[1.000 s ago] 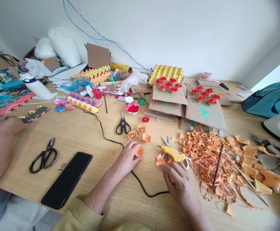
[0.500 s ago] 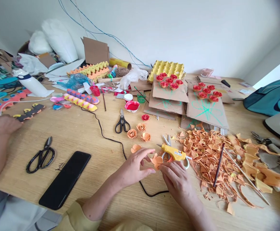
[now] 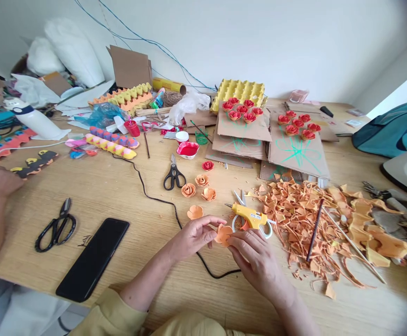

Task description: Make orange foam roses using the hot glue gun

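An orange egg-carton flower is held between my two hands, above the table. My left hand pinches its left edge with thumb and fingers. Closed on the right side of the same flower is my right hand. A yellow glue gun lies just beyond my right hand, over a pair of scissors with white handles. Another flat orange flower lies beyond my left fingertips. Farther off are several rolled orange roses and one red rose.
Orange carton scraps heap up on the right. Black scissors and a phone lie on the table. Red roses stand on cardboard sheets, near a dish of red paint. Another person's hand is at far left.
My left fingers have closed in from apart to grip the flower's left edge. The flower has turned in my right hand. The view has shifted slightly.
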A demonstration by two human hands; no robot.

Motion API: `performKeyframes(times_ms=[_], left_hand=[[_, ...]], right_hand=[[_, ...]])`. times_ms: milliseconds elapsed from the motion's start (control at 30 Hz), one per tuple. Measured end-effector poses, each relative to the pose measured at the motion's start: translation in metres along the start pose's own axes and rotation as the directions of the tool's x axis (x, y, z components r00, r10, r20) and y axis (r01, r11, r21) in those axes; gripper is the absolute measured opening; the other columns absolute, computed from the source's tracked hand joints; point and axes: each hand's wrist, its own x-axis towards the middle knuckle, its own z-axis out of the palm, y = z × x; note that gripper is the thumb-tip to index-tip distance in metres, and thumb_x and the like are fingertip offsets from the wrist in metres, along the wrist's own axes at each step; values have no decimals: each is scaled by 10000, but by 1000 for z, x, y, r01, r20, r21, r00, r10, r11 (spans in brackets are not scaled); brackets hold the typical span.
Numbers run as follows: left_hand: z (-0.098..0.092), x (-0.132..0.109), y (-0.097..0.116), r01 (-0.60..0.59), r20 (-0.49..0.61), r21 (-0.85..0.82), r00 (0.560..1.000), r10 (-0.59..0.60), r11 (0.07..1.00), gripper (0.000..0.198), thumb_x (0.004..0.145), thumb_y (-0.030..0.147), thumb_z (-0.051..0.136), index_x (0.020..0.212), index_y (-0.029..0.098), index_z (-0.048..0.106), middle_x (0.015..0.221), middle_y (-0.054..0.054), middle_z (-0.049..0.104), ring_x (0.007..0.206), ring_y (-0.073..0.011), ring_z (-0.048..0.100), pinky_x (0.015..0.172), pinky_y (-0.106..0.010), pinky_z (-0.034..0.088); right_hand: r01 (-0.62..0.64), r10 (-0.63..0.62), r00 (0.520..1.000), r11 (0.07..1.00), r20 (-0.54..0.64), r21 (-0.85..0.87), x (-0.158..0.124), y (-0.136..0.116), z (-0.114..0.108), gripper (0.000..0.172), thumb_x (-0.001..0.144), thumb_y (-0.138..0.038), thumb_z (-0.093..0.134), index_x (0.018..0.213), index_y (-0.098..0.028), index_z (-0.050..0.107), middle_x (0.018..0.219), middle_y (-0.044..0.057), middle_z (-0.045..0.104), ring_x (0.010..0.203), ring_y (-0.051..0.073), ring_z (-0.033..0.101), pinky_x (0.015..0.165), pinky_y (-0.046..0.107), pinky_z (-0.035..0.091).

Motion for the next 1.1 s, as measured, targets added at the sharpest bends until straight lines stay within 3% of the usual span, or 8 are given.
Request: performKeyframes(times_ms=[167, 300, 400, 533, 700, 833, 1100], left_hand=[[6, 1, -3, 111, -88, 43, 990, -107, 993, 361, 856, 385, 733, 1132, 160, 670, 862, -19, 657, 683, -93, 550, 615, -192, 452], [9, 2, -12, 156, -153, -29, 975, -159, 987, 414, 780, 351, 797, 1109, 156, 637, 1054, -67, 707, 757, -113, 648, 644, -206, 485], [9, 3, -15, 187, -173, -73, 965, -197, 980, 398, 737, 347, 836, 1010, 141, 634, 1028, -82, 733, 818, -149, 700, 690, -227, 514], [8, 1, -14, 202, -160, -43, 965, -207, 978, 339, 759, 291, 814, 1017, 141, 651, 956, -74, 761, 837, -177, 729, 728, -256, 542], [13, -4, -13, 117, -150, 239, 985, -82, 964, 153, 823, 144, 714, 975, 157, 692, 884, -42, 753, 804, -163, 719, 737, -257, 544], [18, -9, -14, 62, -145, 503, 989, 13, 862, 173, 802, 69, 703, 940, 174, 701, 872, -13, 704, 732, -129, 653, 693, -232, 504], [24, -17, -22, -1, -145, 638, 982, 121, 770, 157, 849, 85, 651, 959, 196, 631, 868, 1, 651, 733, -134, 628, 701, -241, 492]], right_hand=[[-59, 59, 998, 998, 10, 8, -1, 2, 2, 206, 1001, -115, 545, 1162, -233, 599, 1040, 70, 702, 908, 226, 638, 845, 402, 481], [-81, 81, 996, 997, 29, -1, -1, 2, 4, 241, 997, -144, 563, 1220, -232, 576, 1061, 79, 698, 922, 236, 641, 846, 404, 504], [-106, 106, 994, 994, -1, -13, -2, 2, 6, 238, 996, -150, 566, 1225, -212, 562, 1042, 84, 701, 909, 239, 644, 836, 403, 512], [-135, 135, 991, 990, -9, -27, -3, 3, 7, 171, 1000, -151, 553, 1160, -206, 577, 1027, 88, 701, 890, 241, 650, 808, 395, 511], [-146, 149, 984, 989, 96, -29, -1, 0, 11, 111, 1018, -152, 517, 1068, -210, 597, 988, 70, 694, 863, 226, 647, 814, 383, 502], [-150, 160, 970, 986, 184, -69, -1, -4, 15, 126, 1026, -145, 494, 1050, -198, 607, 954, 66, 695, 833, 224, 651, 805, 387, 493], [-226, 235, 962, 971, 138, -75, -6, -2, 26, 112, 998, -139, 556, 1082, -183, 615, 975, 82, 696, 889, 241, 677, 789, 370, 508]])
